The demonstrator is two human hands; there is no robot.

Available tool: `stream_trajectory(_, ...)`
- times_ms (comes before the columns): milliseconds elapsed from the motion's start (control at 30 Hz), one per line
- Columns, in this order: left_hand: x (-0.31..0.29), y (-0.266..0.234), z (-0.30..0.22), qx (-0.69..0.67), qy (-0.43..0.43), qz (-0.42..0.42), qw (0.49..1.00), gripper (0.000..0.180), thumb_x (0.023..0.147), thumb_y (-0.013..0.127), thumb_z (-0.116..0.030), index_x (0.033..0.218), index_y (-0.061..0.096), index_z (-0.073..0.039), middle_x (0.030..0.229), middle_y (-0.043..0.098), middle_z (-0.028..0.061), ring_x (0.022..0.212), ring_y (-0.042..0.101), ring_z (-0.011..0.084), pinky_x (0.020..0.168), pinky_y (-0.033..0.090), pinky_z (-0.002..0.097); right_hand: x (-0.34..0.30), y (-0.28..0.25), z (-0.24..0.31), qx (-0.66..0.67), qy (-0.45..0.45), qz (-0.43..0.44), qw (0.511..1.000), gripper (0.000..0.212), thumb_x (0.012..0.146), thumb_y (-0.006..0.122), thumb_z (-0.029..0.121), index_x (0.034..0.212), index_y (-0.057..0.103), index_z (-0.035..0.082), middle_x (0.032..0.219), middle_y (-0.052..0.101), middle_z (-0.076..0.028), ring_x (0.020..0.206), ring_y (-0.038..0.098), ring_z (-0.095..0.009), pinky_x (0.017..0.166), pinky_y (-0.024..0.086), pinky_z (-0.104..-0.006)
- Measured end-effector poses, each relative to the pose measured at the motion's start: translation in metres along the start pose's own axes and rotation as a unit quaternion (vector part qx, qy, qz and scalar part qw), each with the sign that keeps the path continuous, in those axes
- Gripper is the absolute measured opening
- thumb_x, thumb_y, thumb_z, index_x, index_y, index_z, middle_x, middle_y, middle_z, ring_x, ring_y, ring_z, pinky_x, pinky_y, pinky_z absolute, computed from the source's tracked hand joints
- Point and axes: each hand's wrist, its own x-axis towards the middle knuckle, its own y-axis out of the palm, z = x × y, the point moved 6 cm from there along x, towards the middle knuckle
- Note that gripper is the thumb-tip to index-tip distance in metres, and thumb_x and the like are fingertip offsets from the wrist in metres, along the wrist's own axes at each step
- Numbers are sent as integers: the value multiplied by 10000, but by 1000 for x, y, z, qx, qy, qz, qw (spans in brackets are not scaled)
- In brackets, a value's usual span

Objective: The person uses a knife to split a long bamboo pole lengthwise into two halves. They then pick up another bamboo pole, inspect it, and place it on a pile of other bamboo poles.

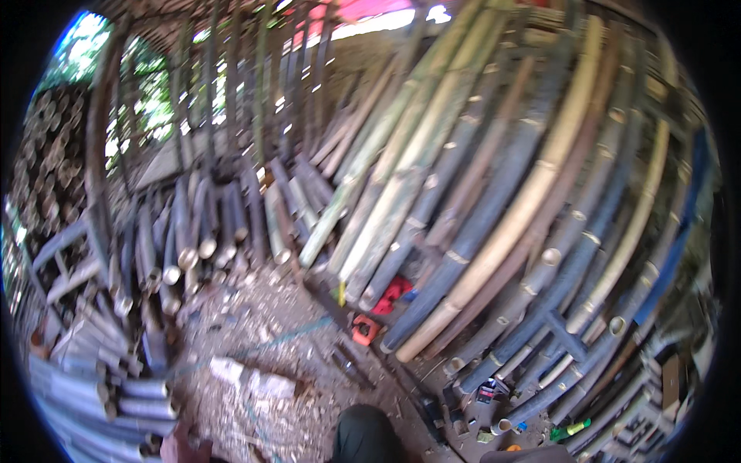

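Observation:
At the lower edge, left of the middle, what looks like my left hand (184,447) shows only in part, blurred and cut off by the frame. It is nearest to the cut ends of a stack of short bamboo pieces (143,407); whether it touches them or holds anything, I cannot make out. My right hand is out of view. My knee (367,436), in dark cloth, rises at the bottom middle. Ahead of it, a pale, whitish block (270,384) lies on ground covered in wood chips (231,332).
Long bamboo poles (502,208), green, yellow and dark, lean across the right side. Shorter bamboo lengths (185,224) stand at the back left. An orange object (364,329) and a red cloth-like thing (392,296) lie by the pole ends. A green bottle-like item (571,430) lies lower right.

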Motion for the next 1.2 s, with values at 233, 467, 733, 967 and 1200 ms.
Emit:
stream_trajectory(233,19,-45,-79,-51,-83,72,993,442,755,825,-199,1142,676,-44,1015,718,180,982,685,400,861,530,484,-16,16,-13,-46,31,63,996,533,1007,536,476,1202,606,-15,1108,681,-265,1047,670,-402,916,517,-513)
stream_trajectory(467,11,-51,-91,-33,-9,163,986,421,822,800,-226,1166,632,-52,1001,700,162,1013,687,370,889,545,470,25,37,38,-170,-9,211,962,586,1029,494,530,1211,613,-14,1097,692,-272,1039,684,-411,909,523,-531)
stream_trajectory(733,-4,-55,-108,-41,-8,212,976,471,803,686,-75,1259,574,-55,1081,644,165,1071,612,378,946,496,478,150,-38,521,-10,-402,-64,913,780,1017,470,649,1348,567,-52,1232,657,-335,1176,639,-471,1006,500,-536)
stream_trajectory(967,-23,-69,-98,-7,-99,169,981,407,811,692,-86,1200,577,-49,1061,648,154,1052,633,364,914,509,473,176,11,787,348,-157,172,908,906,849,704,668,1395,561,-41,1320,610,-317,1173,654,-384,972,545,-497)
stream_trajectory(1200,-27,-76,-101,-22,-74,145,986,366,864,707,-158,1196,598,-49,1046,669,147,1035,651,351,895,510,475,233,30,760,321,-240,31,916,710,815,751,545,1149,690,-79,1037,732,-243,767,745,-315,665,560,-454)
